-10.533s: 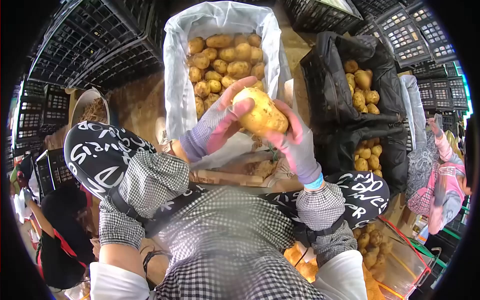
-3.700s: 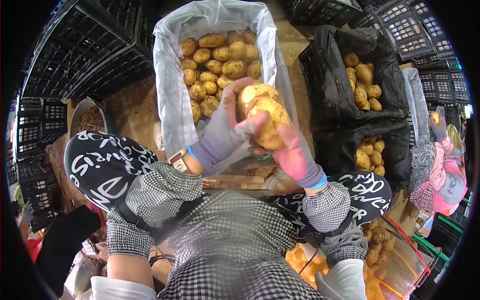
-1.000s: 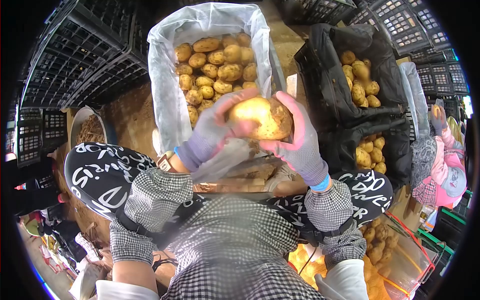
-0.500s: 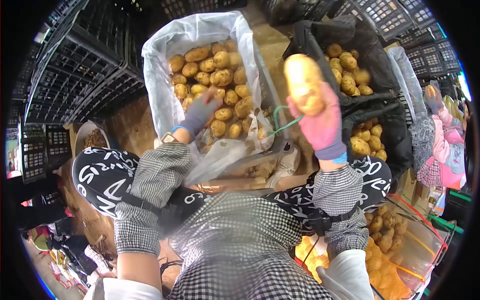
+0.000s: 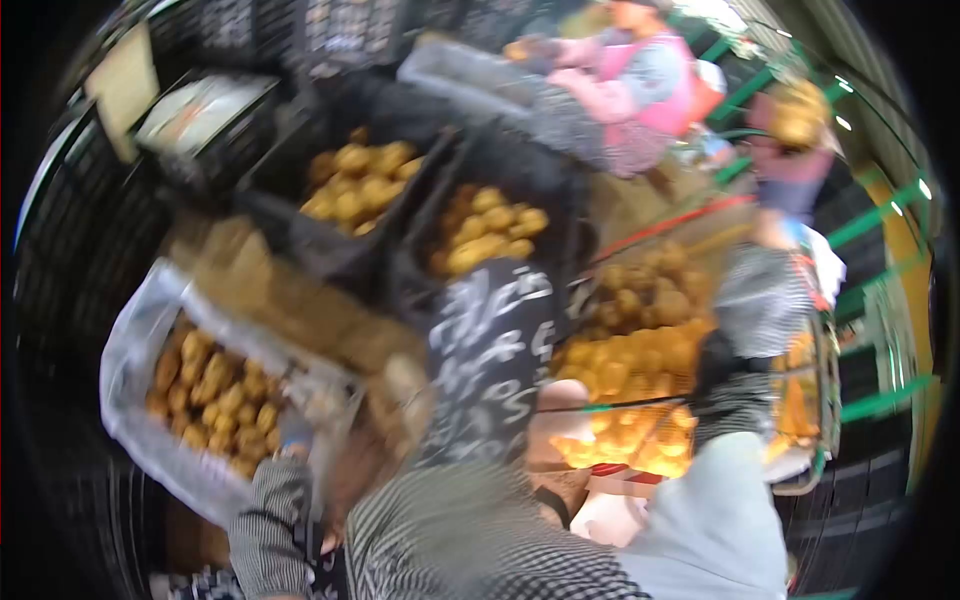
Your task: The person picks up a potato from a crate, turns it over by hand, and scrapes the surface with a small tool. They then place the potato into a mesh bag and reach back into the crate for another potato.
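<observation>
The right hand (image 5: 790,165) is clamped on a large potato (image 5: 799,114), well beyond the right edge of the white-lined crate (image 5: 133,385); left hand (image 5: 296,424) blurred near that edge, finger state indeterminable

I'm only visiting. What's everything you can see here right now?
White-lined crate: one, whitish, lower left
Potatoes in it: many, yellow-brown
Black-lined crates: two, black, upper centre, potatoes inside
Orange mesh sack: at least one, orange, right of centre
Brown potatoes: many, dull brown, just above the sack
Pale-lined container: one, greyish white, top centre
Co-worker: one, pink and grey clothing, top right
Stacked crates: several, black, top, blurred
Green bars: several, green, right
Held potato: one, yellow, upper right
Right hand: one, pink glove, holding that potato
Left hand: one, bluish, at the white-lined crate, too blurred for detail
</observation>
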### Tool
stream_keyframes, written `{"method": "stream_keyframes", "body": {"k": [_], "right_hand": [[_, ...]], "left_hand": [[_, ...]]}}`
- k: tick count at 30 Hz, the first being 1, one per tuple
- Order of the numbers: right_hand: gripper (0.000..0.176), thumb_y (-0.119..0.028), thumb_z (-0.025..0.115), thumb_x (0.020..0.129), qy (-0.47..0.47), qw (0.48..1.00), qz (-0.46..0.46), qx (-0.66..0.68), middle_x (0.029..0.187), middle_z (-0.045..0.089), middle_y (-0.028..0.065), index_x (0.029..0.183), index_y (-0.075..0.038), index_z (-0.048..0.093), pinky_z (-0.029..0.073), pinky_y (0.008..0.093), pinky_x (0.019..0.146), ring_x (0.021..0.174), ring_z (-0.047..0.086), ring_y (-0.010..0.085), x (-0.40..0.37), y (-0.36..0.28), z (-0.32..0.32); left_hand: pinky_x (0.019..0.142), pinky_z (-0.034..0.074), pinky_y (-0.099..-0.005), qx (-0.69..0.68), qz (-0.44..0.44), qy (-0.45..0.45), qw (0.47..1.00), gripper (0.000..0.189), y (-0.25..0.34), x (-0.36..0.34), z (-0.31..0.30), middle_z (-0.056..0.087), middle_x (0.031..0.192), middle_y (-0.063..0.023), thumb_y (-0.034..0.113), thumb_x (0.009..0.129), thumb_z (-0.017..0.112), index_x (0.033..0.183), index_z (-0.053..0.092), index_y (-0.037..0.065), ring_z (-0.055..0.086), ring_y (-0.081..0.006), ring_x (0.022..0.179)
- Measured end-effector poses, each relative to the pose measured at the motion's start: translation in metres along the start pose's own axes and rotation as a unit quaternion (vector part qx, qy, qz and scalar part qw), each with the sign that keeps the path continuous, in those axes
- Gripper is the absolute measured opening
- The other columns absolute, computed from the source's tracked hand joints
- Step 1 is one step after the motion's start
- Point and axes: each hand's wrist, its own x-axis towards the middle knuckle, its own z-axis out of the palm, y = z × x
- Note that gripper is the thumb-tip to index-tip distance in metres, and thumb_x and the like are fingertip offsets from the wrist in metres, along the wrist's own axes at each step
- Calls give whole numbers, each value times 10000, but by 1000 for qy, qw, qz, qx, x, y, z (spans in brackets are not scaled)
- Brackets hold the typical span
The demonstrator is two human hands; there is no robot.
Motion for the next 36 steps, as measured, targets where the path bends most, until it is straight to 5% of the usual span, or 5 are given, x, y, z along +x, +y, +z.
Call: {"method": "stream_keyframes", "body": {"k": [8,11,14,28,36], "right_hand": [[394,-250,537,1006,25,987,119,-101,1258,613,130,1315,-5,551,545,400,930,1107,632,243,-19,131,-5],[386,-206,543,1006,-131,955,256,66,1292,602,140,1327,8,554,528,404,965,1140,622,251,-126,168,107],[365,-184,552,1004,-344,872,340,70,1283,599,145,1309,15,580,534,368,949,1147,618,244,-266,163,209],[320,-147,592,981,-587,755,291,-41,1071,649,72,1259,8,616,494,255,784,879,612,130,-415,178,285],[337,-115,460,1041,-559,764,317,60,1159,621,102,1348,-28,569,491,239,624,735,597,101,-426,200,282]], "left_hand": [[1002,450,-446,-376,268,98,882,537,42,-46,-82,566,1270,-272,107,956,530,1468,384,35,557,-398,1152],[890,496,-438,-828,-81,-58,551,370,115,-52,-129,635,1139,-218,203,901,634,1209,582,3,636,-328,1045],[742,530,-461,-557,-69,155,813,310,143,-92,-166,670,955,-204,268,893,618,1111,644,48,674,-384,816],[685,528,-454,-411,-178,290,845,217,76,-47,-168,671,837,-217,238,752,732,843,689,46,671,-380,807],[938,490,-460,-314,-210,189,907,808,52,7,-124,630,1218,-238,439,747,764,1429,469,122,626,-399,1087]]}}
